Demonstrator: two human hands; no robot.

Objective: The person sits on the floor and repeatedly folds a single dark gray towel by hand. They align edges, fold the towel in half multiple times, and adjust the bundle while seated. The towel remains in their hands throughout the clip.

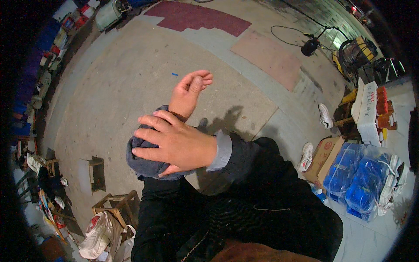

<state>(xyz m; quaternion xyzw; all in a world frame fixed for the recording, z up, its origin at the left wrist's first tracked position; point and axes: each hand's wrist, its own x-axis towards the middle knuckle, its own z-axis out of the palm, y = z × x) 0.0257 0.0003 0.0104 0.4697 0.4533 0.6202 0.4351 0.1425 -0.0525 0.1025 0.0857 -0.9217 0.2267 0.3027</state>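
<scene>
My left hand [189,91] reaches out over the floor with its fingers slightly bent and nothing in them. Bunched dark grey cloth [144,163], which looks like a sleeve, surrounds the left forearm below the wrist. Across this cloth lies my right hand [180,140], its fingers spread and wrapped over the forearm, the thumb on the near side. A light grey cuff [221,150] shows at the right wrist, under a dark sleeve. The underside of the left forearm is hidden. Both arms are above my legs in black trousers [281,196].
A small wooden stool [119,206] and a white bag [104,232] are at the lower left, near an open box-like stand [96,175]. On the right are a cardboard box [327,154], blue plastic-wrapped goods [360,183] and white shoes [324,116]. A yellow-black machine [358,54] stands beyond.
</scene>
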